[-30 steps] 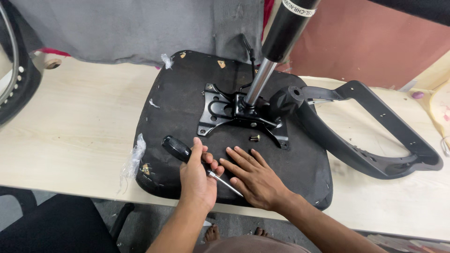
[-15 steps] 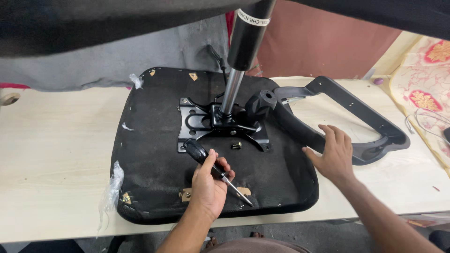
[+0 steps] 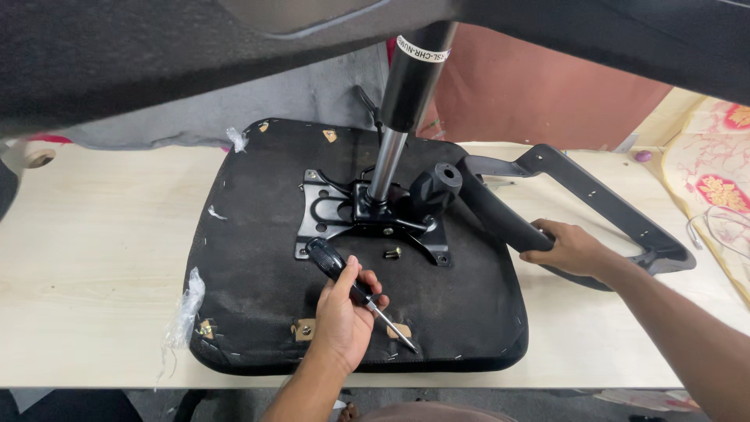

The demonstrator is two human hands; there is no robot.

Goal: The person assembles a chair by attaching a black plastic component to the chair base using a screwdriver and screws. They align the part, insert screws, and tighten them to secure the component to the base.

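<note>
Pale wood counter [image 3: 86, 234] runs the full width, w/ an upturned chair seat [image 3: 250, 266] lying on it, black fabric underside up, reaching close to the near edge. Scrap of clear plastic [image 3: 183, 305] hangs off the seat's left side, near the front left corner.

Left hand [image 3: 342, 320] rests on the seat near its front edge, fingers closed round a screwdriver [image 3: 355, 291]: black handle sticks up and to the left, out of the fist, metal shaft slants down to the right, tip touching the fabric. Two small tan tabs sit along the front edge, one just left of the hand, one by the shaft tip.

Behind the hand, approx. mid-seat, a black metal mounting plate [image 3: 316, 211] is fixed to the underside. A gas lift cylinder [image 3: 394, 133] rises from it, chrome at the bottom, black higher up, leaning slightly right. A loose bolt [image 3: 392, 253] lies on the fabric just in front of the plate, apart from the screwdriver.

Right of the plate, a black armrest [image 3: 594, 195] loops out from the seat's right side over the counter toward the right edge. Right hand [image 3: 569, 248] is wrapped over the padded near bar of that armrest, fingers curled on it, gripping it.

Far right, a floral cloth [image 3: 715, 191] lies at the counter's right end.
</note>
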